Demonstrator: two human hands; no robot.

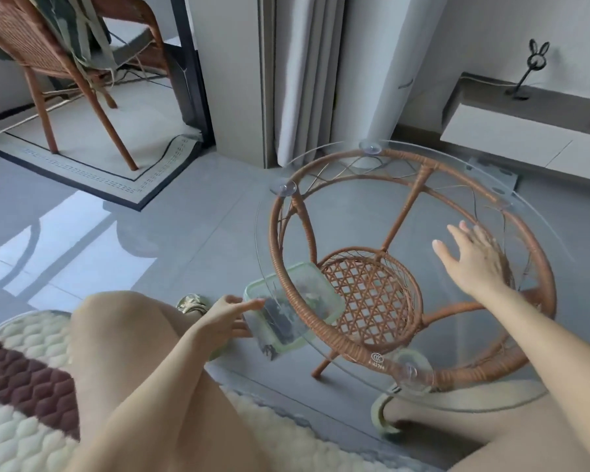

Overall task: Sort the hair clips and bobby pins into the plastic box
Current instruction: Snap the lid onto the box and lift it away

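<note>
A clear plastic box [324, 294] with a pale green rim sits tilted at the left edge of the round glass table top [491, 172]. Dark small items lie inside it, too blurred to tell apart. The rattan ring shows through the box, and I cannot tell whether the box rests on the glass. My left hand [225, 318] grips the box's left side, thumb on top. My right hand [474, 257] hovers open with fingers spread over the right part of the glass. No loose clips or pins show on the table.
The glass sits on a rattan frame [361, 342] with a woven lower shelf [368, 294]. My bare knees are in front, with a quilted cushion [21, 386] at bottom left. A rattan chair [48, 56] stands back left, a curtain [307, 80] behind, a low white cabinet [511, 134] at right.
</note>
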